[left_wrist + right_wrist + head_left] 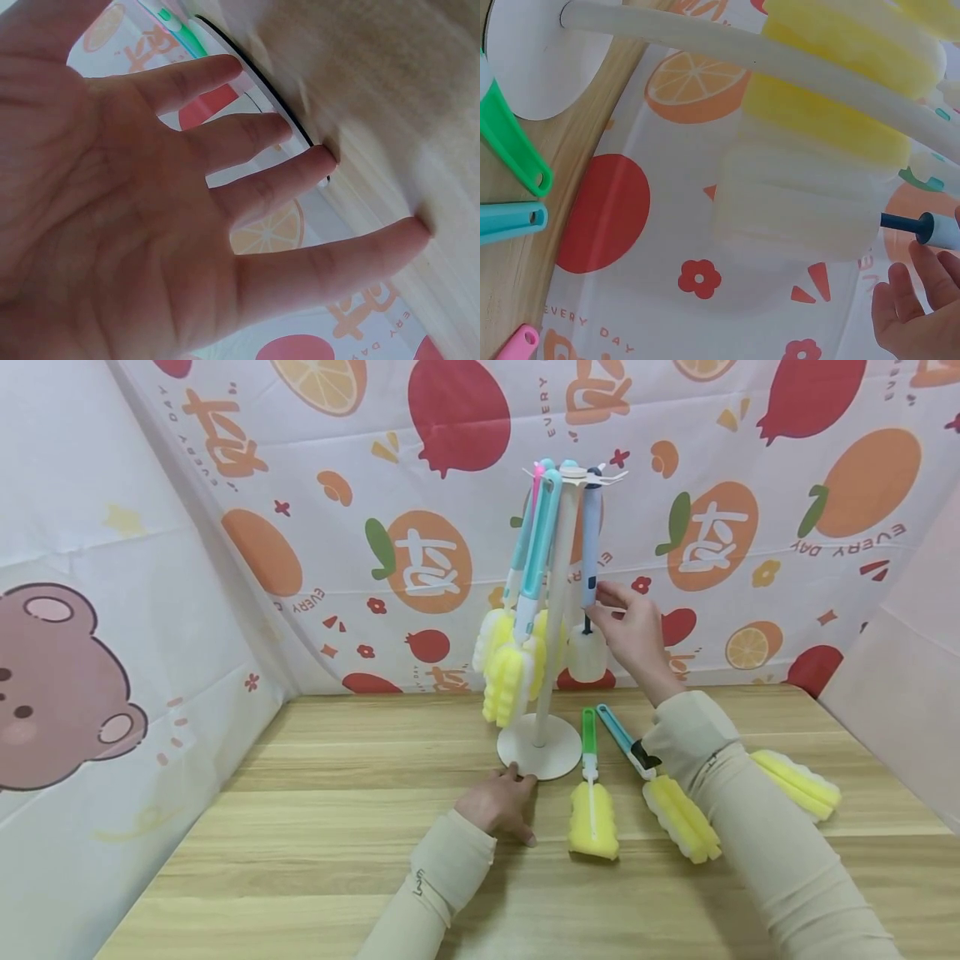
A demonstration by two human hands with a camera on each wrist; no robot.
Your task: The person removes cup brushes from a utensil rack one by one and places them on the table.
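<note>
A white rack (552, 635) with hooks on top stands on a round base (517, 752). My left hand (498, 803) lies low with fingers spread, its fingertips touching the base's front edge and the table; the left wrist view shows those fingers straight. My right hand (630, 631) pinches the lower end of a light blue handle (591, 539) on a bottle brush with a whitish sponge head (587, 658), which hangs from the rack's right side. In the right wrist view, fingertips meet the handle by its dark collar (925, 227). Several teal-handled brushes with yellow sponge heads (508, 689) hang left.
On the wooden table (300, 827) lie a green-handled sponge brush (592, 818), a teal-handled one (681, 818), and a third yellow sponge head (798, 783) partly behind my right sleeve. A pink handle end (519, 343) shows in the right wrist view. A printed cloth (337, 635) hangs behind.
</note>
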